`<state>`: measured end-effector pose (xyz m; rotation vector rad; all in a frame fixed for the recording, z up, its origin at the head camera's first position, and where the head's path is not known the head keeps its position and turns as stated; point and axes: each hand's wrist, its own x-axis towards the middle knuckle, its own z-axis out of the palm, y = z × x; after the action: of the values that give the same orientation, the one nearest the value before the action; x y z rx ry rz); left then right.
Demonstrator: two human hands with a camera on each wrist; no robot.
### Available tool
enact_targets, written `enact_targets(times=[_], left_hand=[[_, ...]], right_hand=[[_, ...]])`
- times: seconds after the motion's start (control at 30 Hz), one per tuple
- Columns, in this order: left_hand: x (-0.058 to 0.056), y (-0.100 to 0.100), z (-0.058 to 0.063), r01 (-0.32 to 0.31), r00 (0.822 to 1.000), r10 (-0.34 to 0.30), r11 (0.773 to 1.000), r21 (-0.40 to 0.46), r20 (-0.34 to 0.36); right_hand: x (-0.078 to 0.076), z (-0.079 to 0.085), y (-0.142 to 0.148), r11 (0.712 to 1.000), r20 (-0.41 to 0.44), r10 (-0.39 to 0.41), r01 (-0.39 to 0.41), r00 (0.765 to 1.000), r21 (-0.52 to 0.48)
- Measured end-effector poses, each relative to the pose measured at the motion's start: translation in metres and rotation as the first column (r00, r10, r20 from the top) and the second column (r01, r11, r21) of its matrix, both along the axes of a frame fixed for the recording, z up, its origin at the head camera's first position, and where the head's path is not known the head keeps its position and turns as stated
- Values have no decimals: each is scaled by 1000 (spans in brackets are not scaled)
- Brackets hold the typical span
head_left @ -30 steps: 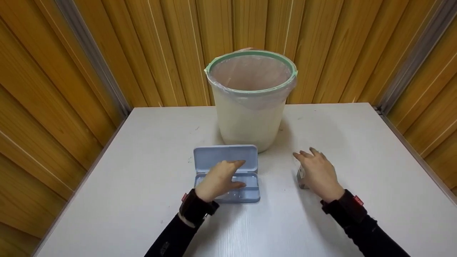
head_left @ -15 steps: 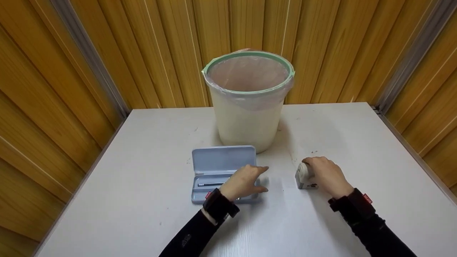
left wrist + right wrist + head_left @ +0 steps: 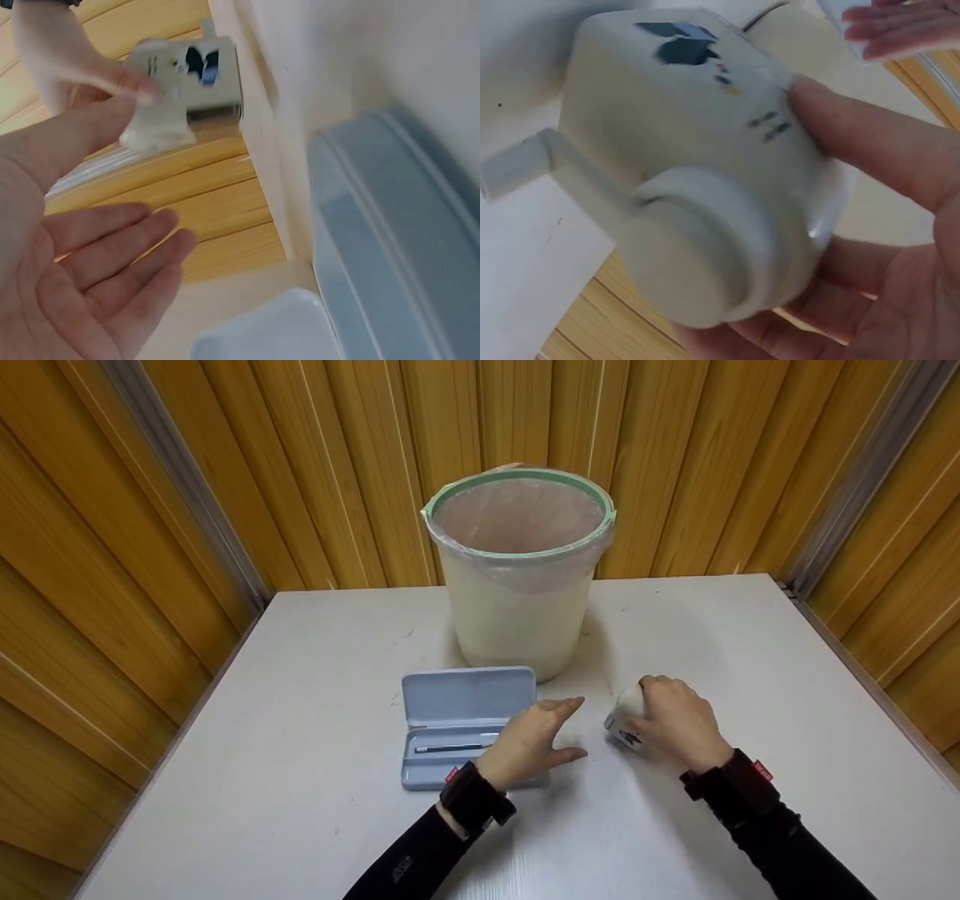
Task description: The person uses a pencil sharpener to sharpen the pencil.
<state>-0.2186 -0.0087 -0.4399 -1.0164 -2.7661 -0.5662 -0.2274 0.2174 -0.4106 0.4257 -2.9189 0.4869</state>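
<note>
My right hand grips a cream hand-crank pencil sharpener, thumb on one side and fingers round the other. The sharpener is tilted, with its crank and a dark printed picture showing in the right wrist view. My left hand is held with thumb and fingers spread and nothing between them, facing the sharpener. It overlaps the right end of an open light-blue pencil case in the head view and hides part of it. A dark pencil lies in the case's upper compartment.
Behind the pencil case stands a tall cream bin with a green rim and a clear plastic liner. Everything is on a white table, with wood-patterned walls on the back and both sides.
My right hand has come down, taken hold of the pencil sharpener, and tilted and shifted it left. My left hand has moved right across the pencil case, uncovering the pencil.
</note>
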Motion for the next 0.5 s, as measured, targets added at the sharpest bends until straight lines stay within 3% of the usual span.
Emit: enact_targets(times=[0.2, 0.37, 0.5], left_hand=[[5, 21, 1, -53, 997, 58, 993, 104, -48], [6, 36, 0, -129, 990, 136, 984, 123, -50], [4, 37, -2, -141, 987, 151, 979, 149, -59]], right_hand=[[0, 6, -9, 995, -16, -59, 57, 998, -79], [0, 9, -15, 988, 11, -76, 77, 997, -132], [2, 12, -17, 986, -4, -64, 63, 998, -157]])
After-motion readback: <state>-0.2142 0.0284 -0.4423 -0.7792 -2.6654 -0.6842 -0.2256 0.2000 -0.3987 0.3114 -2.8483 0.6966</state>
